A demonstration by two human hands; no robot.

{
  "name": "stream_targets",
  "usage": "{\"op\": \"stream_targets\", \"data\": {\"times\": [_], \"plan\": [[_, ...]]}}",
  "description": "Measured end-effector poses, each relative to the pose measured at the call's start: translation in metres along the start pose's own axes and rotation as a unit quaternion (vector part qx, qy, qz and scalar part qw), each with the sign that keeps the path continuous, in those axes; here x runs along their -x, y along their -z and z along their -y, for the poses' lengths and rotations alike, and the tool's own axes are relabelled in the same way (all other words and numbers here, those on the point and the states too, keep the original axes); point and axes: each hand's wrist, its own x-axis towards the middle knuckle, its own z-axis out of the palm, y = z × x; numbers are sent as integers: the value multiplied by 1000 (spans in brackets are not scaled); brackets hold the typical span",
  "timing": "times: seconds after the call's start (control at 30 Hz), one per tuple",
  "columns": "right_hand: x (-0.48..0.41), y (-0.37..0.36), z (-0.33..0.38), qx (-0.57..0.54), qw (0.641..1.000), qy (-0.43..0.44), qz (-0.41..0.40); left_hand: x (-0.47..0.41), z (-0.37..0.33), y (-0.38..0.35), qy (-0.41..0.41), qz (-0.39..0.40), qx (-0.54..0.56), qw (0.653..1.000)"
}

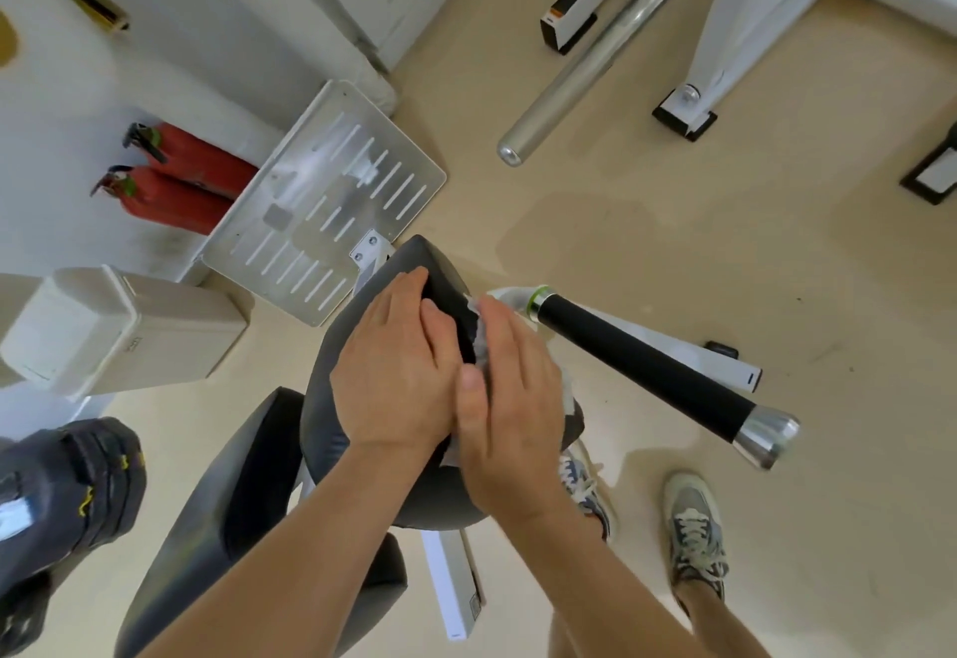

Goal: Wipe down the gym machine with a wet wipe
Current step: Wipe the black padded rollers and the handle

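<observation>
A dark grey padded back rest (440, 269) of the gym machine stands in the middle of the view. My left hand (399, 372) lies flat on its top with fingers straight. My right hand (510, 409) presses a white wet wipe (479, 339) against the pad's right side, fingers straight; only the wipe's crumpled edges show around the hand. A dark seat pad (233, 502) sits lower left of the back rest. A black foam handle (637, 362) with a chrome end juts out to the right.
A slotted metal foot plate (331, 201) lies beyond the pad. Two red fire extinguishers (181, 181) lean by the wall at left, with a beige bin (119, 326) below them. A chrome bar (595, 56) and white frame stand at the upper right. My shoes (694, 528) are on the beige floor.
</observation>
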Motion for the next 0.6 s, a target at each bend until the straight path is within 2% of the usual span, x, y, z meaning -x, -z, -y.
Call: {"op": "stream_targets", "data": {"times": [0.07,0.13,0.2,0.3,0.4,0.43,0.53,0.6], "plan": [[11,1,-25,-22,997,-75,-22,1,0,1,-18,-6,6,1000],[18,-7,-35,-49,972,-205,-108,2,3,0,-25,-3,10,1000],[15,-20,-28,-51,951,-242,-184,2,4,-2,-22,-8,11,1000],[1,-33,11,-33,966,-129,-223,-2,8,1,-8,-17,59,998],[-11,-41,40,87,979,-20,-184,-10,25,16,28,3,244,969],[-8,-44,43,131,979,31,-154,-8,36,22,22,13,271,962],[26,-48,21,203,952,223,-45,16,75,30,-8,22,222,975],[52,-52,6,245,926,286,-10,40,98,32,0,22,215,976]]}}
